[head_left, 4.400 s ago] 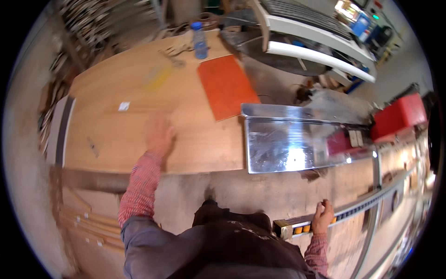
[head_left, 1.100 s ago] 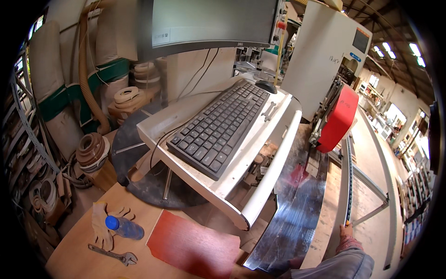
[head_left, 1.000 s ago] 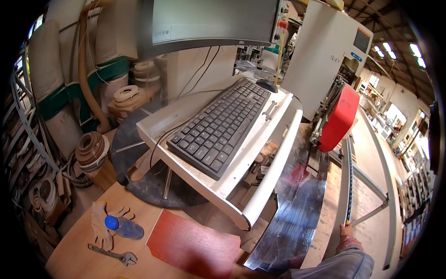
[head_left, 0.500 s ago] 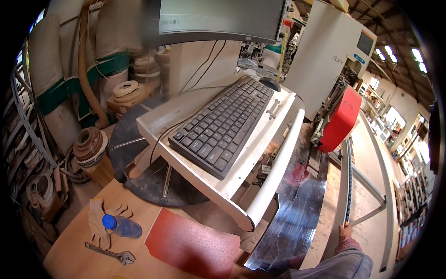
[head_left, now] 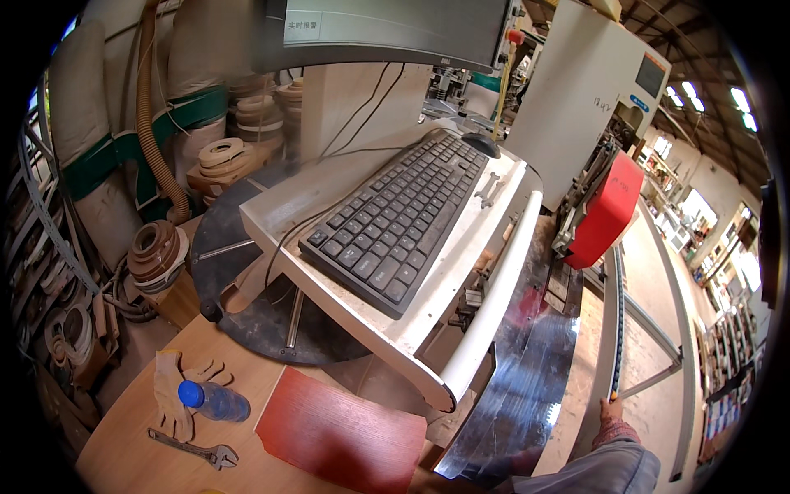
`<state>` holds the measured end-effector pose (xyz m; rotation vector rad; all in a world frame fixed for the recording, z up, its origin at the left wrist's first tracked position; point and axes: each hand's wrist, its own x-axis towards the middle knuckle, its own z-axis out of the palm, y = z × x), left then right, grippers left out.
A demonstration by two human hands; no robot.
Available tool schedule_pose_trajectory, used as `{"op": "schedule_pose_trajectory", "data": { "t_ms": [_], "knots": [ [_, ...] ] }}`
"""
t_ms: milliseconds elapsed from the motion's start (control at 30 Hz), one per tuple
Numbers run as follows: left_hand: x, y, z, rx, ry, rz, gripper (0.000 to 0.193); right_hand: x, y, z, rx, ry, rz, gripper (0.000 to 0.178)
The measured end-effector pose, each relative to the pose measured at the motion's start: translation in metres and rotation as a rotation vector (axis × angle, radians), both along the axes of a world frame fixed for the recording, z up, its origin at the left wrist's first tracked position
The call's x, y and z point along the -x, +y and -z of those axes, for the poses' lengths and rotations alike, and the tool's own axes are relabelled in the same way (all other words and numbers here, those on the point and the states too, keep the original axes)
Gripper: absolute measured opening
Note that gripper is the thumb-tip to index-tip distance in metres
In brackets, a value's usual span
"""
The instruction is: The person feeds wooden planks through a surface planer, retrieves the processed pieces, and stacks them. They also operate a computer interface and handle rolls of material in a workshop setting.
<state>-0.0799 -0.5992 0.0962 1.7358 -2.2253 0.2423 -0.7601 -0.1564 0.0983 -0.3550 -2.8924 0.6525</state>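
My right hand (head_left: 611, 409) is at the lower right, at the near end of a dark roller strip (head_left: 619, 329) along the machine's edge. It touches the strip's end or the rail beside it. The hand is small here and its fingers are mostly hidden, so their grip does not show. A patterned cuff and a grey sleeve (head_left: 621, 469) cover that arm. My left hand is out of sight. In the middle, a black keyboard (head_left: 395, 222) lies on a tilted white tray (head_left: 267, 226), with a mouse (head_left: 480, 146) and an open-end wrench (head_left: 490, 189) beside it.
A monitor (head_left: 387, 33) hangs above the tray. On the wooden table (head_left: 123, 436) at lower left lie gloves (head_left: 169, 387), a blue-capped bottle (head_left: 222, 402), an adjustable wrench (head_left: 197, 449) and a red-brown panel (head_left: 341, 432). A red machine cover (head_left: 609, 210) stands at right, edge-banding rolls (head_left: 156, 251) at left.
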Motion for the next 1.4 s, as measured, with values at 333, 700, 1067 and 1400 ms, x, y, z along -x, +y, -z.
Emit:
{"op": "schedule_pose_trajectory", "data": {
  "t_ms": [333,700,1067,1400],
  "knots": [
    [0.002,0.001,0.001,0.011,-0.011,-0.009,0.052,0.001,0.001,0.001,-0.027,-0.004,0.027,0.053],
    [0.003,0.000,-0.001,-0.007,0.002,0.011,0.051,0.001,0.003,-0.001,0.007,0.004,-0.013,0.055],
    [0.024,0.009,-0.031,-0.076,-0.041,0.047,0.049,-0.026,-0.042,-0.031,-0.061,-0.090,0.080,0.063],
    [0.035,0.029,-0.032,0.128,-0.149,0.134,0.045,-0.027,-0.041,-0.028,0.170,-0.007,-0.015,0.067]
  ]
}}
